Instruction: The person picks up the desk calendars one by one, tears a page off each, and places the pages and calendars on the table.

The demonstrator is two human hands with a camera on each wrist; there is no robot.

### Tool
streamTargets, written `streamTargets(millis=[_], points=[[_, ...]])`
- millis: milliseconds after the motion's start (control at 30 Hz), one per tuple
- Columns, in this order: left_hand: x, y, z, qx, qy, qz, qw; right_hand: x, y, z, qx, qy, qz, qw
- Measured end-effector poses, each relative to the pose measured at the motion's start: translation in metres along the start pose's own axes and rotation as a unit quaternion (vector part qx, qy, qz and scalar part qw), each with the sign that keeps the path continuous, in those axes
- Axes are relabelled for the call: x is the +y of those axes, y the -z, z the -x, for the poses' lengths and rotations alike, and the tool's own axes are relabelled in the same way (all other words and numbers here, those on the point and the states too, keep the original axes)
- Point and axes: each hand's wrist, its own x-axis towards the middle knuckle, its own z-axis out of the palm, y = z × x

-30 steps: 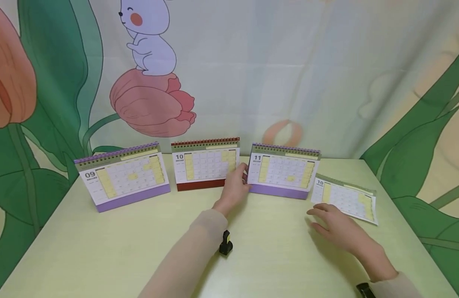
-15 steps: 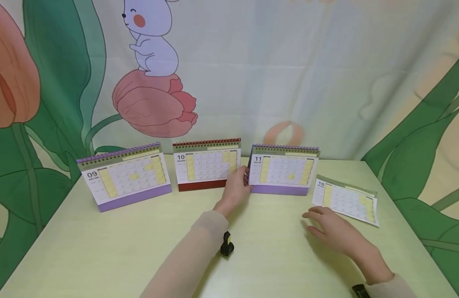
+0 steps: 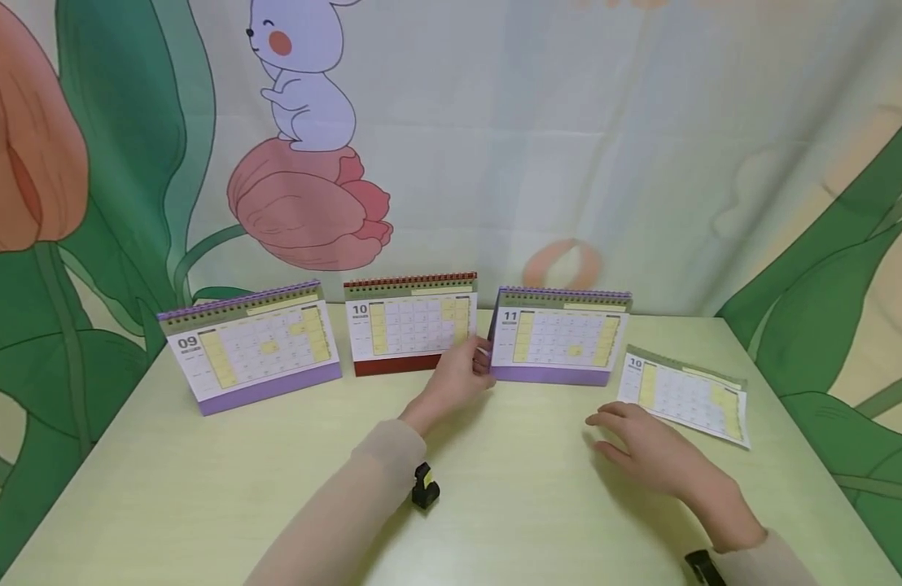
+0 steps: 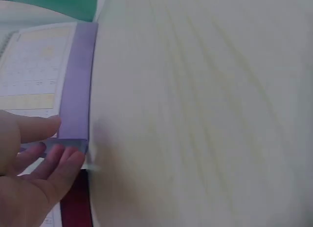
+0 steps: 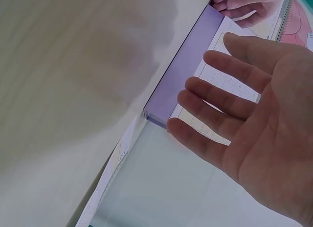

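Note:
A desk calendar marked 11 (image 3: 557, 338), with a purple base, stands upright near the table's back. My left hand (image 3: 458, 374) is at its left edge; in the left wrist view, thumb and fingers are spread apart at the corner of the purple base (image 4: 78, 85). Whether they touch it is hard to tell. To the left stand a red-based calendar marked 10 (image 3: 410, 325) and a purple one marked 09 (image 3: 253, 350). My right hand (image 3: 645, 443) hovers with fingers extended in front of a loose calendar sheet marked 10 (image 3: 689, 396), holding nothing.
The pale table (image 3: 510, 488) ends at a printed curtain (image 3: 451, 163) with tulips and a rabbit behind the calendars. A small black device (image 3: 425, 487) is at the left wrist, and a black band (image 3: 703, 567) at the right.
The calendar marked 11 has turned slightly and sits straighter. My left hand has eased back a little from its edge, and my right hand has drifted slightly left.

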Motion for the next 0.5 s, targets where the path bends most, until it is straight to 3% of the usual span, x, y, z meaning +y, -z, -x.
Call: streamTargets(millis=[200, 500], points=[[0.007, 0.021, 0.022, 0.0, 0.002, -0.007, 1.0, -0.006, 0.003, -0.006, -0.015, 0.004, -0.006, 0.9999], [0.005, 0.046, 0.051, 0.029, -0.01, -0.057, 0.9979, -0.01, 0.0, -0.014, -0.015, 0.02, 0.001, 0.9997]])
